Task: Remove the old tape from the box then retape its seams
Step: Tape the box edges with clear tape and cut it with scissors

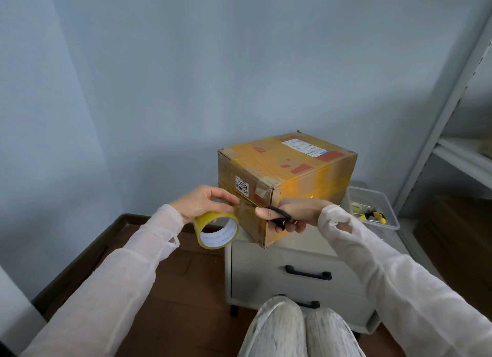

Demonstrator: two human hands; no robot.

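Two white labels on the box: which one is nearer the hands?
The side label reading 0989, just above the left hand; the other label lies on top of the box, toward its far edge.

A pale drawer cabinet with black bar handles stands on a dark wooden floor near a light blue wall. At the right of its top sits a clear plastic bin holding a small pale roll and a yellow-and-black tool. A grey metal shelf unit rises at the right edge.
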